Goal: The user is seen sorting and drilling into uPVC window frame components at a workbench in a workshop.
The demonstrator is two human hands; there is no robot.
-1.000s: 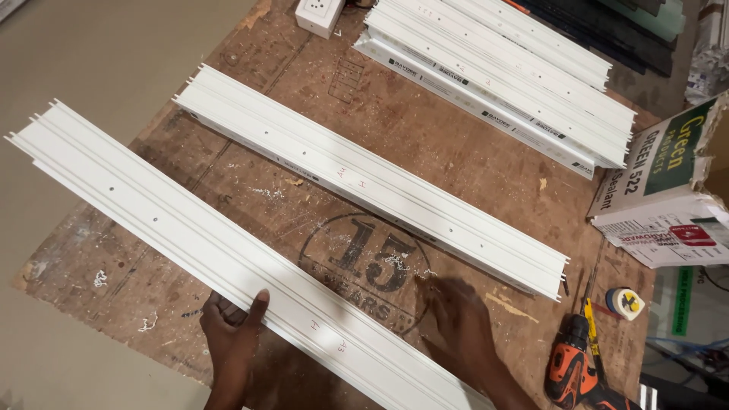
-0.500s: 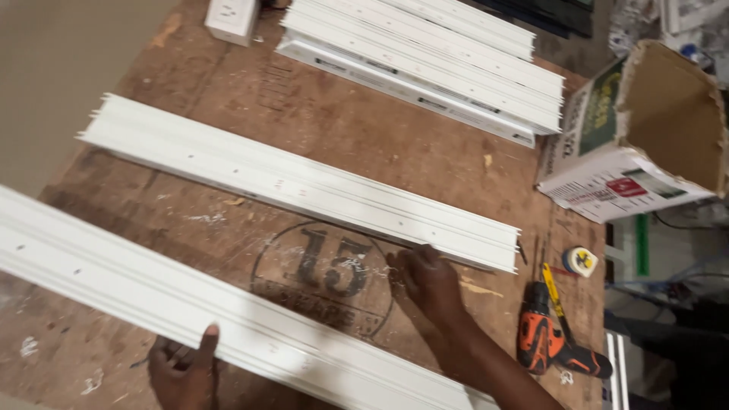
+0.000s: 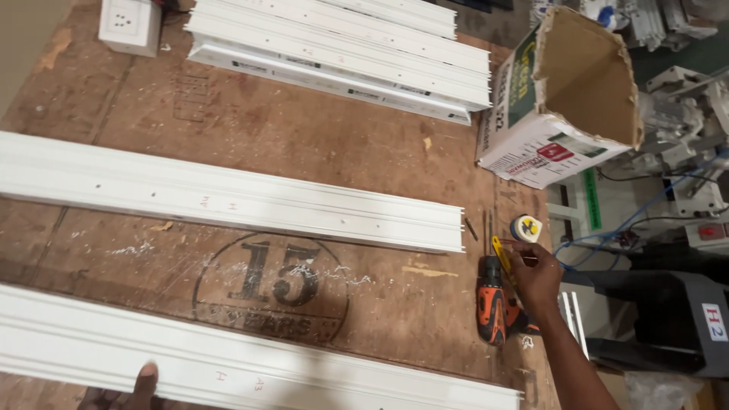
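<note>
My left hand (image 3: 137,386) is at the bottom edge of the view. Its thumb lies on top of the near long white profile (image 3: 250,364), and the fingers are hidden below the frame. My right hand (image 3: 535,277) reaches to the right edge of the wooden board (image 3: 319,152). Its curled fingertips are at a yellow-handled tool (image 3: 498,249) lying above an orange and black cordless drill (image 3: 492,307). A small yellow and white tape measure (image 3: 525,227) sits just beyond the fingers. I cannot see whether the fingers have closed on the tool.
A second long white profile (image 3: 228,199) lies across the board's middle. A stack of white profiles (image 3: 342,53) lies at the back, with a white socket box (image 3: 130,25) to its left. An open cardboard box (image 3: 569,99) sits at the right, with machines and cables beyond it.
My right hand has left the board's middle and gone right to the yellow tool by the drill. The view has shifted right. My left hand stays on the near profile.
</note>
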